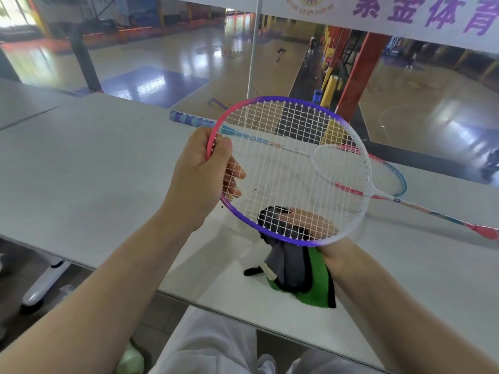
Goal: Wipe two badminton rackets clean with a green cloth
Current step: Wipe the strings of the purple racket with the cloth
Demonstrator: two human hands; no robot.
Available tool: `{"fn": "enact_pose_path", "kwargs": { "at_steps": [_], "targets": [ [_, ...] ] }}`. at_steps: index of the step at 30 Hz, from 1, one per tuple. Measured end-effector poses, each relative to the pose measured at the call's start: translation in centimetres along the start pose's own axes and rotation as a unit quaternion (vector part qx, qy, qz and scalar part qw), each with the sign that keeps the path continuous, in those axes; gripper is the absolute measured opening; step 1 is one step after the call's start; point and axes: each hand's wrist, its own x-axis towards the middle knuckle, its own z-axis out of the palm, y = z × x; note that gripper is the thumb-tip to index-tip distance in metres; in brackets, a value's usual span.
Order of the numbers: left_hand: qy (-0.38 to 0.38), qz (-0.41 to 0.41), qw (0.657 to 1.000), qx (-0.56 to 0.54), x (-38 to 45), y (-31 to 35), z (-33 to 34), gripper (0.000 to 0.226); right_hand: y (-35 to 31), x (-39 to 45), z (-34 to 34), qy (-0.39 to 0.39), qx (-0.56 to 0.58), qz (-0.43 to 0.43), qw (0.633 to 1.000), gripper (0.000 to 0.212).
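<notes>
Two rackets: left hand (199, 168) grips one (291, 168), right hand (321, 233) clutches one cloth (310, 282), other racket (388, 179) on table (94, 163).

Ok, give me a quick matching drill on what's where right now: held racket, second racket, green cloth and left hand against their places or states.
Things:
1. Pink, purple and white badminton racket
2. Blue and pink badminton racket
3. Green cloth with grey side and black trim
4. Left hand

Places or states:
A. Lying flat on the grey table
B. Gripping the pink part of the frame
C. Held up above the table
D. Bunched in the right hand, under the purple rim

Pairs: 1-C, 2-A, 3-D, 4-B
</notes>
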Motion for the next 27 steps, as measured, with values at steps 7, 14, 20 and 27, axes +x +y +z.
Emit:
{"fn": "enact_pose_path", "kwargs": {
  "at_steps": [7,14,20,27],
  "targets": [
    [-0.012,0.041,0.999,0.001,0.1,1.0,0.0,0.017,-0.8,-2.1,0.4,0.11,-0.102,0.064,0.987,0.029],
    [0.001,0.041,0.999,0.005,0.9,0.8,0.1,0.014,-1.8,-4.6,1.4,0.08,-0.365,0.185,0.909,0.014],
    [0.004,0.035,0.999,0.0,0.7,0.5,0.4,0.014,-5.9,-6.2,6.8,-0.017,-0.579,0.058,0.813,0.02],
    [0.02,0.026,0.999,0.008,0.2,0.6,0.8,0.015,-5.2,-2.6,9.2,0.207,-0.703,-0.272,0.623,0.011]
  ]
}}
